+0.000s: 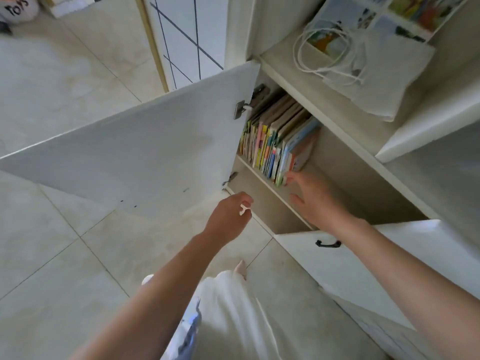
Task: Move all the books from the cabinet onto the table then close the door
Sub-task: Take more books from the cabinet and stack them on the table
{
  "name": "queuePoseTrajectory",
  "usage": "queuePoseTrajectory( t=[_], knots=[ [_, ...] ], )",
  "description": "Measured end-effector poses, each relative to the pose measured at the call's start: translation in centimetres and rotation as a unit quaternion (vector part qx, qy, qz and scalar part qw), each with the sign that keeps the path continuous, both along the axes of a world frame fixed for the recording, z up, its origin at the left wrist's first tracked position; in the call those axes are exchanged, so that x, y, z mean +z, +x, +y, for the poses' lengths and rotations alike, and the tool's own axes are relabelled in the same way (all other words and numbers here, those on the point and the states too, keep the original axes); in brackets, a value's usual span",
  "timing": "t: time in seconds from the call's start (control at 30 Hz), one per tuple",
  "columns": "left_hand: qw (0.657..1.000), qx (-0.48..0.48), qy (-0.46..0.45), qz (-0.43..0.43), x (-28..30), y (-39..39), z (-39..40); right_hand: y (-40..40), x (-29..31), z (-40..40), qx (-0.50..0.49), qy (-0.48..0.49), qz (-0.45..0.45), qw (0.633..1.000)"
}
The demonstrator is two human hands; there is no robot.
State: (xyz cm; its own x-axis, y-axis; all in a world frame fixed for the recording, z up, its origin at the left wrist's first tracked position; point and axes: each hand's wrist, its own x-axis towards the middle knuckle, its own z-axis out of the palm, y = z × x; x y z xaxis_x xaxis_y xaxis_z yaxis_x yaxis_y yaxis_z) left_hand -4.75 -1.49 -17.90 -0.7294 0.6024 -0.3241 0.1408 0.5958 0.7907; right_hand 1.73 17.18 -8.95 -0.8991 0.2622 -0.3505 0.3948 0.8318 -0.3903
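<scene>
A row of several colourful books (279, 144) stands upright on the upper shelf inside the white cabinet (345, 162). The cabinet door (135, 157) on the left is swung wide open. My right hand (313, 196) reaches into the cabinet with fingers spread, its fingertips at the bottom corner of the rightmost book. My left hand (230, 216) hovers in front of the lower shelf, fingers curled around a small white object (244, 209).
A second cabinet door (363, 261) with a black handle (327, 243) stands closed at the right. On the counter above lies a white tote bag (376, 61) with cord handles. Pale floor tiles (65, 255) spread to the left; a toy bag (18, 7) sits far left.
</scene>
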Motion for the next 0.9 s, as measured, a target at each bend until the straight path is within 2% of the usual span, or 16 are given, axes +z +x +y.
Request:
queuePoseTrajectory(
  t=[0.1,0.17,0.27,0.37,0.43,0.53,0.63,0.77,0.9],
  knots=[
    [1.0,0.008,-0.002,-0.008,-0.8,-0.6,3.1,-2.9,-1.7,3.1,-0.027,-0.045,0.027,0.998],
    [1.0,-0.005,-0.011,-0.014,-1.4,-0.9,4.9,-4.7,-3.4,4.6,-0.022,-0.023,0.048,0.998],
    [0.999,-0.03,-0.021,-0.022,-2.7,-1.7,7.3,-7.2,-5.8,6.5,0.019,0.063,0.052,0.996],
    [0.999,-0.033,-0.022,-0.009,-4.4,-3.3,9.6,-9.9,-7.8,9.2,0.064,0.18,0.095,0.977],
    [1.0,-0.01,-0.015,-0.005,-5.5,-4.1,10.9,-11.2,-9.0,10.4,0.087,0.228,0.071,0.967],
    [0.999,0.044,0.02,-0.015,-7.0,-4.8,12.7,-11.9,-10.5,11.1,0.111,0.246,0.038,0.962],
    [0.994,0.086,0.051,-0.035,-8.5,-4.5,14.2,-11.9,-11.6,11.5,0.116,0.245,0.047,0.961],
    [0.99,0.12,0.078,-0.017,-10.2,-4.2,15.5,-11.5,-12.4,11.9,0.158,0.276,0.052,0.947],
    [0.987,0.129,0.095,-0.024,-11.2,-4.8,17.0,-11.1,-12.6,12.3,0.147,0.282,0.075,0.945]
  ],
)
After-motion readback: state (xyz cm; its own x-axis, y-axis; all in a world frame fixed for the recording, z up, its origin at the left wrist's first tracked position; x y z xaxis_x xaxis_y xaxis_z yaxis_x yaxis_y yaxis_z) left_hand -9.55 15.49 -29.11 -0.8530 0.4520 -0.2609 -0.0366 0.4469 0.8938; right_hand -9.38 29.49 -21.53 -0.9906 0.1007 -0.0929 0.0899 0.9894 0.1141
